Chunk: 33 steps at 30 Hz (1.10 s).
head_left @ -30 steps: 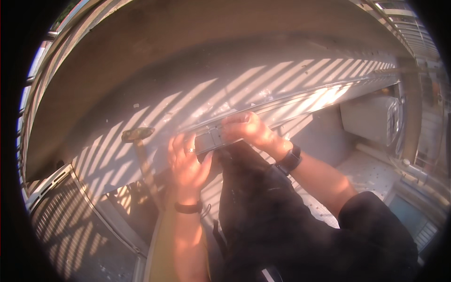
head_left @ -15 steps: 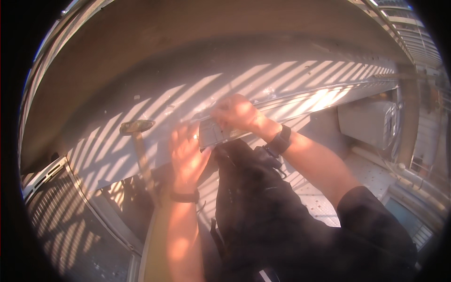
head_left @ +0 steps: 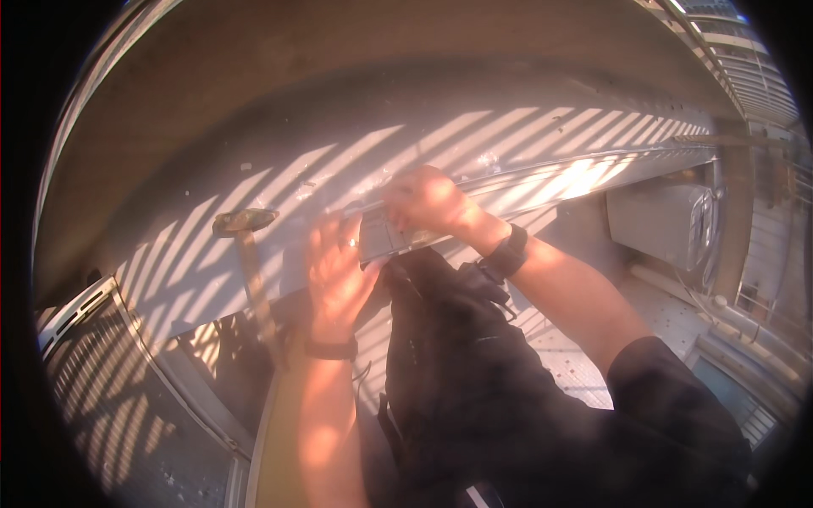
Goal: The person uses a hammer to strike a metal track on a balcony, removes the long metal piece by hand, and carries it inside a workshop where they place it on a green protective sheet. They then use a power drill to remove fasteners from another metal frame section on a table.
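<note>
A flat, light-grey rectangular piece with thin lines on it [head_left: 381, 238] lies at the front edge of the stone-like ledge, close to my body. My left hand [head_left: 334, 271] rests along its left side, fingers stretched out and slightly apart, thumb near the lower corner. Over the right part of the piece, my right hand [head_left: 428, 201] is closed with the fingers curled down; whatever they may pinch is hidden. A hammer [head_left: 246, 222] with a wooden handle lies left of my left hand, its handle reaching past the ledge's edge.
The ledge [head_left: 203, 292] is crossed by striped sunlight, with small pale bits [head_left: 306, 190] scattered on it. A white box-shaped unit [head_left: 665, 218] stands below at the right. A slatted metal panel [head_left: 110, 381] is at the lower left, and railings [head_left: 732, 59] rise at the upper right.
The view has shifted very slightly. Both hands stay at the flat piece, the right one still closed over it; the hammer lies as before.
</note>
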Each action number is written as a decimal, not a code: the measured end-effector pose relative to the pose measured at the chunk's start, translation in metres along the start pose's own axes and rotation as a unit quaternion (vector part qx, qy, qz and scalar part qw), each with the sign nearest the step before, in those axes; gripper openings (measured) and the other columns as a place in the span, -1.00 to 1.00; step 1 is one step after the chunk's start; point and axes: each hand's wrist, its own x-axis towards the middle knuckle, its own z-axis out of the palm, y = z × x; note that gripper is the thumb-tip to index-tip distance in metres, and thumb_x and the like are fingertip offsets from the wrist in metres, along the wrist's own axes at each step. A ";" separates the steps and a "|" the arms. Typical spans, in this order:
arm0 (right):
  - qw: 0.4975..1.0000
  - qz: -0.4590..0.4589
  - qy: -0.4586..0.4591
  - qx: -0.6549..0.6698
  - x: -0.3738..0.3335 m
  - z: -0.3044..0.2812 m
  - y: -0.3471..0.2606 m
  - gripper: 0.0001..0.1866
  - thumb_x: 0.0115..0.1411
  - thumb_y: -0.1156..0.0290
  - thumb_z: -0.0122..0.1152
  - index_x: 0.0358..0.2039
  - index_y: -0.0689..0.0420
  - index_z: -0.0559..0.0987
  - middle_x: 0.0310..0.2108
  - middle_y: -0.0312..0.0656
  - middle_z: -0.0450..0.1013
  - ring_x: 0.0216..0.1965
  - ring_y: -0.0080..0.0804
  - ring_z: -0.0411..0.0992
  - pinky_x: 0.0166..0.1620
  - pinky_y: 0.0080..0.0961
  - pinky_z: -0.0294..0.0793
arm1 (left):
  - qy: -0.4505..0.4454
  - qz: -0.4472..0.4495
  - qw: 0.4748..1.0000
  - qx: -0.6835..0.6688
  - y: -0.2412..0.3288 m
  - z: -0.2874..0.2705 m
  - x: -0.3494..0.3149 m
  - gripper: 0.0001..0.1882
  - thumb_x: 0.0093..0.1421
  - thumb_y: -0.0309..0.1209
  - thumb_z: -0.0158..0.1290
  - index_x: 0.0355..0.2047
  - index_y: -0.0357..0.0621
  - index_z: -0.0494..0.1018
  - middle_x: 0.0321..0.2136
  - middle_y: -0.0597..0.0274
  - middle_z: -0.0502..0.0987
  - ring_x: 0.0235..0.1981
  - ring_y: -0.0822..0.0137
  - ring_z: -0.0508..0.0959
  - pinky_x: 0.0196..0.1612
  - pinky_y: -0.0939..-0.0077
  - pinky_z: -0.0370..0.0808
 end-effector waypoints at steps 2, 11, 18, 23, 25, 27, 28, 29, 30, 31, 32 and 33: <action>1.000 0.002 0.001 0.000 -0.003 -0.001 -0.002 -0.71 0.30 0.34 0.13 -0.47 0.29 0.61 -0.57 -0.19 0.55 -0.53 -0.51 0.55 -0.42 -0.51 0.57 | -0.004 -0.001 1.000 -0.012 -0.001 0.000 0.000 -0.20 -0.19 -0.39 0.37 0.15 -0.09 0.39 0.11 0.08 0.38 0.18 -0.01 0.34 0.20 0.14 0.38; 0.990 -0.080 0.060 -0.097 -0.005 0.008 0.008 -0.82 0.22 0.37 0.18 -0.36 0.20 0.66 -0.46 -0.06 0.56 -0.51 -0.27 0.57 -0.36 -0.36 0.56 | -0.006 -0.002 1.000 -0.004 -0.005 0.004 -0.002 -0.18 -0.19 -0.40 0.38 0.17 -0.08 0.37 0.13 0.10 0.37 0.19 -0.01 0.33 0.19 0.14 0.39; 0.836 -0.318 0.107 -0.434 0.009 -0.001 0.031 -0.85 0.16 0.33 0.21 -0.34 0.08 0.67 -0.37 -0.19 0.55 -0.24 -0.18 0.53 -0.20 -0.27 0.55 | -0.014 -0.007 1.000 -0.009 -0.005 0.004 -0.001 -0.18 -0.19 -0.40 0.39 0.16 -0.09 0.37 0.13 0.10 0.37 0.20 -0.01 0.33 0.19 0.14 0.40; 0.829 -0.380 0.047 -0.408 0.022 -0.009 0.036 -0.86 0.21 0.33 0.18 -0.39 0.09 0.64 -0.39 -0.13 0.50 -0.26 -0.08 0.48 -0.18 -0.21 0.51 | -0.047 -0.021 0.999 0.011 -0.001 0.003 0.003 -0.17 -0.15 -0.29 0.41 0.17 -0.10 0.35 0.15 0.10 0.35 0.22 0.00 0.31 0.25 0.11 0.33; 0.836 -0.379 0.059 -0.393 0.022 -0.003 0.047 -0.84 0.23 0.32 0.17 -0.39 0.10 0.63 -0.39 -0.11 0.48 -0.27 -0.07 0.47 -0.18 -0.21 0.50 | -0.056 -0.029 0.996 0.063 0.009 0.005 0.006 -0.14 -0.14 -0.19 0.40 0.19 -0.11 0.33 0.15 0.11 0.35 0.23 0.01 0.30 0.28 0.03 0.26; 0.843 -0.380 0.066 -0.374 0.023 0.002 0.049 -0.83 0.24 0.30 0.17 -0.40 0.10 0.62 -0.40 -0.09 0.47 -0.28 -0.05 0.46 -0.17 -0.21 0.50 | -0.066 -0.042 0.990 0.119 0.011 0.004 0.008 -0.10 -0.13 -0.08 0.40 0.21 -0.11 0.31 0.15 0.11 0.35 0.25 0.02 0.28 0.32 -0.05 0.18; 0.844 -0.378 0.068 -0.374 0.024 0.003 0.051 -0.81 0.24 0.29 0.17 -0.41 0.11 0.61 -0.40 -0.09 0.47 -0.27 -0.05 0.46 -0.17 -0.21 0.50 | -0.075 -0.035 0.988 0.132 0.009 0.006 0.011 -0.04 -0.14 0.00 0.39 0.23 -0.11 0.28 0.15 0.11 0.35 0.27 0.03 0.26 0.33 -0.12 0.12; 0.844 -0.374 0.073 -0.376 0.023 0.002 0.052 -0.79 0.25 0.27 0.17 -0.42 0.11 0.61 -0.40 -0.09 0.46 -0.27 -0.05 0.46 -0.17 -0.21 0.49 | -0.083 -0.023 0.986 0.142 0.009 0.009 0.014 0.01 -0.15 0.09 0.38 0.25 -0.11 0.25 0.15 0.11 0.34 0.29 0.04 0.24 0.35 -0.20 0.05; 0.845 -0.373 0.073 -0.377 0.023 0.002 0.054 -0.79 0.25 0.27 0.17 -0.42 0.11 0.61 -0.40 -0.09 0.46 -0.27 -0.05 0.46 -0.17 -0.21 0.49 | -0.083 -0.023 0.986 0.140 0.007 0.010 0.015 0.01 -0.15 0.09 0.38 0.25 -0.11 0.25 0.15 0.11 0.34 0.29 0.04 0.24 0.35 -0.20 0.05; 0.848 -0.374 0.079 -0.368 0.023 0.005 0.055 -0.79 0.25 0.26 0.18 -0.42 0.11 0.61 -0.40 -0.09 0.46 -0.26 -0.04 0.46 -0.17 -0.20 0.49 | -0.088 -0.025 0.988 0.121 0.005 0.011 0.015 0.03 -0.16 0.11 0.38 0.25 -0.10 0.24 0.15 0.12 0.34 0.30 0.04 0.23 0.35 -0.22 0.03; 0.851 -0.373 0.085 -0.359 0.025 0.006 0.056 -0.79 0.25 0.26 0.18 -0.42 0.12 0.61 -0.40 -0.09 0.46 -0.26 -0.03 0.46 -0.17 -0.19 0.49 | -0.093 -0.027 0.990 0.100 0.003 0.013 0.016 0.06 -0.18 0.13 0.39 0.26 -0.10 0.23 0.15 0.13 0.34 0.31 0.04 0.22 0.36 -0.24 0.01; 0.852 -0.371 0.084 -0.359 0.025 0.006 0.057 -0.79 0.25 0.26 0.18 -0.42 0.12 0.61 -0.40 -0.09 0.46 -0.26 -0.03 0.46 -0.17 -0.19 0.49 | -0.095 -0.027 0.990 0.099 0.003 0.014 0.016 0.06 -0.18 0.13 0.39 0.26 -0.10 0.23 0.15 0.13 0.34 0.31 0.04 0.22 0.36 -0.24 0.01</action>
